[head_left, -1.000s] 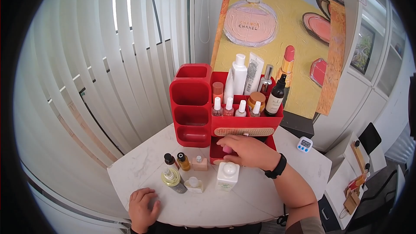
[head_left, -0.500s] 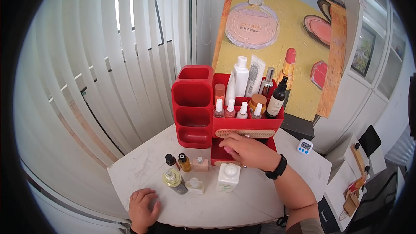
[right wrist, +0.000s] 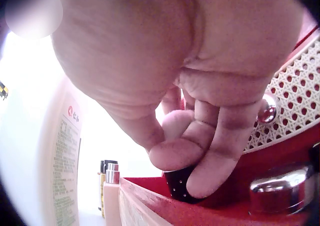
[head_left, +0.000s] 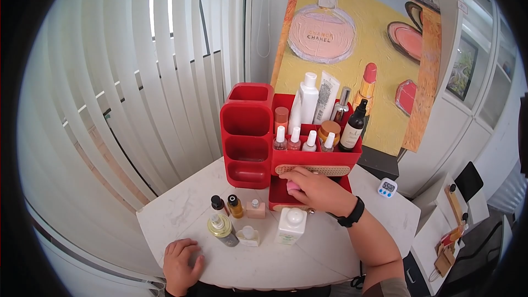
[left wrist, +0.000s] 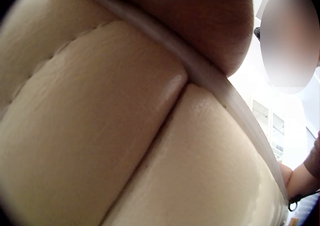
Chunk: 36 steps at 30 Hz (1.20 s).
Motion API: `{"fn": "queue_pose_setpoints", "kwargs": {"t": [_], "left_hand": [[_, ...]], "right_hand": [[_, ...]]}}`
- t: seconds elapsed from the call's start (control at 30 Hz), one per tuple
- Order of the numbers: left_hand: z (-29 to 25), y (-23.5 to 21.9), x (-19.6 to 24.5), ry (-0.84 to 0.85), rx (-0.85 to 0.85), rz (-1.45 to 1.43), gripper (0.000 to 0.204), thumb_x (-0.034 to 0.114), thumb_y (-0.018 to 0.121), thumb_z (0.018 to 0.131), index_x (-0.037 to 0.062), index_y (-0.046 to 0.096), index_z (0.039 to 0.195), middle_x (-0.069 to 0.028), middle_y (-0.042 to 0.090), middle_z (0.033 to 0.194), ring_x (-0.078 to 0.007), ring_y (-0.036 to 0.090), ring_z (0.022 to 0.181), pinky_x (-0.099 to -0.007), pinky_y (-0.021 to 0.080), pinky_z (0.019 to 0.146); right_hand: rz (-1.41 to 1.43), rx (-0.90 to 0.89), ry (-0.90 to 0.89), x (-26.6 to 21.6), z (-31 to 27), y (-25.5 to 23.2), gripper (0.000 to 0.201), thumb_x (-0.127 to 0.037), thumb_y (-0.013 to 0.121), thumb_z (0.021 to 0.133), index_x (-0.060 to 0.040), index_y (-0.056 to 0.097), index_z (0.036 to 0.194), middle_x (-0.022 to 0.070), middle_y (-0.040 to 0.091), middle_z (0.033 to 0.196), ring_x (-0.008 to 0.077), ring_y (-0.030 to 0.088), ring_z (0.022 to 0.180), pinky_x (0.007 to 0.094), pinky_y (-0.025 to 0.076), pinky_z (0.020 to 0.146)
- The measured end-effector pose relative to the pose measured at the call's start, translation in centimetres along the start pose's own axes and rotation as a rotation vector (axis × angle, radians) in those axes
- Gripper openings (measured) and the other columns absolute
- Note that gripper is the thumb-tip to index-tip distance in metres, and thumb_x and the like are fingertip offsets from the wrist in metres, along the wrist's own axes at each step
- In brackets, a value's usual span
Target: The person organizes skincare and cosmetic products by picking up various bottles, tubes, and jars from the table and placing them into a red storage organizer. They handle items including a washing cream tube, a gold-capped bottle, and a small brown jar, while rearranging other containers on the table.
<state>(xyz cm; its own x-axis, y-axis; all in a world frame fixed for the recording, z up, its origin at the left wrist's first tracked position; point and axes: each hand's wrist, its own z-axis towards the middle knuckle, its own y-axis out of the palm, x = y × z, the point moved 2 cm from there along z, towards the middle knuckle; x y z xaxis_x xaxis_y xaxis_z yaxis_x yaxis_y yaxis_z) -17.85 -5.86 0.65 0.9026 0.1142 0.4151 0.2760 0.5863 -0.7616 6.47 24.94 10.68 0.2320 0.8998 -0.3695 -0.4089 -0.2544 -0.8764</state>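
My right hand is over the pulled-out lower drawer of the red organizer. In the right wrist view its thumb and fingers pinch a small item with a black, dotted base and a pink part, low inside the drawer. A shiny silver-topped item lies in the drawer beside it. My left hand rests on the white table's front left edge, fingers loosely bent, holding nothing. The left wrist view shows mostly pale padded material and part of the hand.
In front of the organizer stand a white bottle, a pink bottle, an amber bottle, a spray bottle and a small clear bottle. Bottles and tubes fill the upper tray. A white timer sits at the right.
The head view has shifted slightly. My right hand stays over the drawer, with the pink part still between its fingers. My left hand has not visibly moved.
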Motion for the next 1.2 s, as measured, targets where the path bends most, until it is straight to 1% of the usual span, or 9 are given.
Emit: {"fn": "queue_pose_setpoints", "kwargs": {"t": [0.1,0.2,0.3,0.4,0.47,0.67,0.9,0.97,1.2], "left_hand": [[0.0,-0.1,0.0,0.005,-0.008,0.011,0.022,0.015,0.075,0.074,0.007,0.07,0.094,-0.0076,0.069,0.108,-0.031,0.064,0.107,-0.0447,0.047,0.095],[0.0,0.0,0.0,0.006,-0.008,0.012,0.022,0.015,0.075,0.073,0.0069,0.07,0.094,-0.0077,0.069,0.108,-0.0311,0.064,0.107,-0.0444,0.047,0.095],[0.1,0.0,0.0,0.012,-0.005,0.018,0.023,0.015,0.075,0.073,0.0068,0.07,0.094,-0.0077,0.069,0.108,-0.0311,0.064,0.107,-0.0443,0.047,0.095],[0.1,0.0,0.1,0.007,-0.002,0.01,0.022,0.014,0.074,0.073,0.0064,0.07,0.093,-0.0085,0.069,0.108,-0.0322,0.063,0.106,-0.0444,0.047,0.096],[0.1,0.0,0.1,0.0,0.001,-0.004,0.021,0.012,0.073,0.072,0.0061,0.07,0.093,-0.0093,0.069,0.107,-0.0333,0.063,0.106,-0.0445,0.046,0.096],[0.3,-0.1,0.5,0.002,-0.004,-0.004,0.022,0.012,0.073,0.071,0.0057,0.069,0.093,-0.0098,0.069,0.107,-0.0334,0.063,0.106,-0.0446,0.046,0.096],[0.4,-0.1,0.8,-0.001,0.0,-0.001,0.022,0.012,0.072,0.072,0.0056,0.069,0.093,-0.0101,0.069,0.107,-0.0345,0.062,0.105,-0.0453,0.046,0.096],[0.4,-0.2,0.9,0.001,-0.003,0.006,0.022,0.012,0.072,0.072,0.0057,0.069,0.093,-0.0102,0.069,0.107,-0.0346,0.062,0.105,-0.0454,0.046,0.096],[0.3,-0.1,1.0,-0.004,-0.002,0.003,0.022,0.012,0.072,0.072,0.0061,0.069,0.094,-0.0102,0.069,0.107,-0.0347,0.062,0.105,-0.0457,0.046,0.096]], "right_hand": [[-0.004,-0.036,0.034,0.2,0.0,0.2,0.037,-0.017,0.062,0.098,-0.0049,0.058,0.133,0.0163,0.06,0.13,0.0356,0.064,0.11,0.0432,0.054,0.09],[-0.023,-0.038,0.005,0.7,0.0,0.6,0.034,-0.019,0.063,0.098,-0.0053,0.06,0.129,0.0147,0.06,0.128,0.0345,0.064,0.11,0.043,0.054,0.09],[-0.015,-0.084,0.0,0.9,0.0,1.0,0.029,-0.019,0.064,0.098,-0.0057,0.063,0.123,0.0128,0.062,0.123,0.033,0.065,0.108,0.0419,0.054,0.088],[-0.03,-0.058,-0.028,1.0,0.0,1.3,0.025,-0.02,0.064,0.097,-0.0064,0.064,0.119,0.012,0.062,0.118,0.0321,0.065,0.104,0.0415,0.054,0.085],[-0.011,-0.044,-0.053,1.0,0.0,1.4,0.02,-0.02,0.064,0.097,-0.0054,0.062,0.111,0.0114,0.06,0.116,0.0336,0.065,0.097,0.0438,0.053,0.082],[0.034,-0.061,-0.063,1.1,-0.1,1.3,0.017,-0.018,0.066,0.095,-0.0041,0.059,0.1,0.0129,0.059,0.107,0.0355,0.064,0.09,0.0446,0.052,0.075],[0.073,-0.078,-0.058,1.6,-0.2,1.7,0.016,-0.018,0.066,0.095,-0.0041,0.058,0.1,0.0132,0.058,0.105,0.0356,0.063,0.089,0.0452,0.051,0.076],[0.063,-0.104,-0.04,1.7,-0.1,1.9,0.015,-0.017,0.066,0.096,-0.0046,0.061,0.1,0.0108,0.062,0.104,0.0317,0.064,0.093,0.0413,0.052,0.078],[0.061,-0.126,-0.042,1.8,0.0,2.1,0.015,-0.016,0.065,0.096,-0.0031,0.063,0.103,0.0122,0.067,0.102,0.0336,0.066,0.094,0.0423,0.053,0.08]]}}
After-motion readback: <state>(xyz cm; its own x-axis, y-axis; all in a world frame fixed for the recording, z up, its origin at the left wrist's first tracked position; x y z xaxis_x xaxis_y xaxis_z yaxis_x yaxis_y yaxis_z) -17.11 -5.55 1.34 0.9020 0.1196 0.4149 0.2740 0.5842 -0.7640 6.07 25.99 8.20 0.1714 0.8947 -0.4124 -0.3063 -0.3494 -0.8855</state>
